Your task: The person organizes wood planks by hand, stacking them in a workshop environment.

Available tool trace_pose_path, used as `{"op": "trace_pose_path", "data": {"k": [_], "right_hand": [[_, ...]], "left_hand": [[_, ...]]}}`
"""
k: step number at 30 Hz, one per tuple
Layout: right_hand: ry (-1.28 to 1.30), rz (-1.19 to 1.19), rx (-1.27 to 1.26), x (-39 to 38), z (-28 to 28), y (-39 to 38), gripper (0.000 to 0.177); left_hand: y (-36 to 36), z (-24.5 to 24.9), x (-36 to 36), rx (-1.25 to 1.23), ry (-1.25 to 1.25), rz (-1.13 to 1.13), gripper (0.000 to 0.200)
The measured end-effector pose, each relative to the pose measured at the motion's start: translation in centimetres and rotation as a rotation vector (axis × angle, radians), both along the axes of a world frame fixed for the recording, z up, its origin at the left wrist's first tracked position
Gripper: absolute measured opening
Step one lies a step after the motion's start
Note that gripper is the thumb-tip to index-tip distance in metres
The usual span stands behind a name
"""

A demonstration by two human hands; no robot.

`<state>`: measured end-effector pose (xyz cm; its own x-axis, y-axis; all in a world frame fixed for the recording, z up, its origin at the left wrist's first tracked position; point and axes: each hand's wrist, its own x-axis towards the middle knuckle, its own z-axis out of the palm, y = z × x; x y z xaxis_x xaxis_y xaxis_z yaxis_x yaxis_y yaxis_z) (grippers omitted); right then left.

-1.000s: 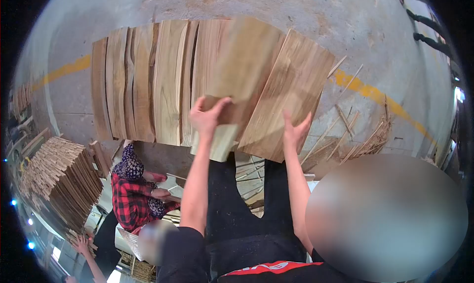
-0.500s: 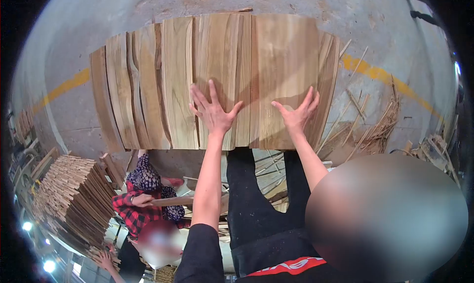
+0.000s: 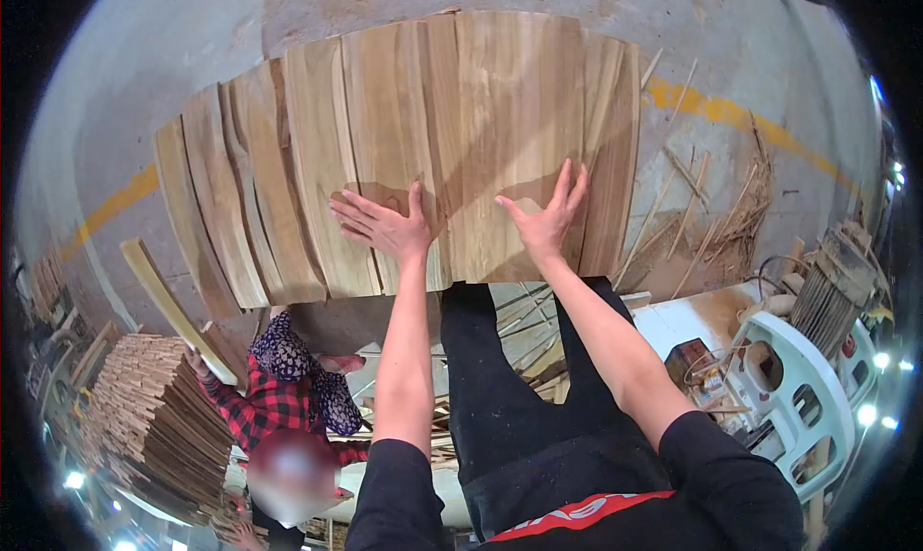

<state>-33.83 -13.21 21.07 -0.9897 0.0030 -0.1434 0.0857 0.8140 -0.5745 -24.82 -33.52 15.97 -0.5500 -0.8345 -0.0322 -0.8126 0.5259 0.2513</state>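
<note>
A row of wooden boards (image 3: pixel 389 99) lies side by side in front of me, with narrow gaps and wavy edges toward the left. My left hand (image 3: pixel 386 229) is spread over the pale boards in the middle of the row, fingers pointing left. On the wide smooth board (image 3: pixel 514 94) to its right is my right hand (image 3: pixel 548 222), fingers apart and thumb stretched toward the left. Both hands appear to rest flat near the boards' close edge, and neither grips anything.
At lower left, a co-worker in a checked shirt (image 3: pixel 245 412) holds up a long board (image 3: pixel 178 306). A stack of wood strips (image 3: pixel 130 397) stands beside them. Thin offcuts (image 3: pixel 740 214) litter the floor at right. A pale plastic chair (image 3: pixel 798 383) stands at lower right.
My left hand has turned and slid left across the boards; my right hand remains spread. The co-worker has swung a board up to the left. The blurred shape at lower right is gone.
</note>
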Motion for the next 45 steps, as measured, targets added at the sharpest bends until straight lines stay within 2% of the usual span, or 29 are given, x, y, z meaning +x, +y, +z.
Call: {"op": "trace_pose_path", "data": {"k": [6, 12, 16, 19, 22, 24, 27, 29, 33, 35, 37, 43, 45], "right_hand": [[0.044, 0.029, -0.112, 0.7, 0.0, 0.2, 0.123], [0.029, 0.140, -0.168, 0.9, -0.1, 0.4, 0.115], [0.000, 0.164, -0.198, 0.3, 0.4, 1.3, 0.102], [0.183, -0.006, 0.037, -1.4, 0.2, 4.1, 0.089], [-0.081, -0.487, 0.092, -3.7, -0.5, 5.5, 0.084], [-0.069, -0.428, 0.174, -5.8, -0.2, 5.2, 0.087], [-0.100, -0.360, 0.195, -9.0, 0.8, 3.5, 0.094], [-0.142, -0.325, 0.162, -9.8, 0.8, 3.5, 0.094], [-0.191, -0.214, 0.274, -10.8, 1.7, 4.1, 0.092], [-0.269, -0.154, 0.271, -12.1, 1.4, 4.2, 0.099], [-0.283, -0.129, 0.199, -12.7, 1.2, 4.1, 0.100], [-0.087, -0.031, 0.386, -15.1, 0.9, 3.8, 0.096], [-0.090, 0.000, 0.376, -15.2, 0.5, 4.9, 0.095]], "left_hand": [[0.8, 0.3, -0.2, 0.106, 0.029, -0.034, 0.117], [1.5, -0.6, -0.1, 0.094, -0.056, -0.033, 0.115], [1.1, -0.8, 0.3, 0.104, -0.133, -0.058, 0.118], [1.0, -0.5, 0.2, 0.136, -0.147, -0.053, 0.118], [1.9, 0.1, -0.2, 0.119, -0.121, -0.051, 0.116], [3.1, -0.8, -0.7, 0.099, -0.031, -0.083, 0.117], [7.9, 4.4, -5.5, 0.080, -0.036, -0.284, 0.122], [10.5, 5.7, -8.2, 0.181, 0.045, -0.365, 0.131], [14.5, 5.1, -11.6, 0.280, -0.080, -0.359, 0.149], [14.5, 5.2, -11.7, 0.308, -0.097, -0.310, 0.156], [14.6, 4.9, -11.3, 0.345, -0.072, -0.309, 0.157], [14.8, 5.1, -11.2, 0.359, -0.144, -0.275, 0.157], [15.3, 5.1, -11.2, 0.369, -0.162, -0.252, 0.157]]}}
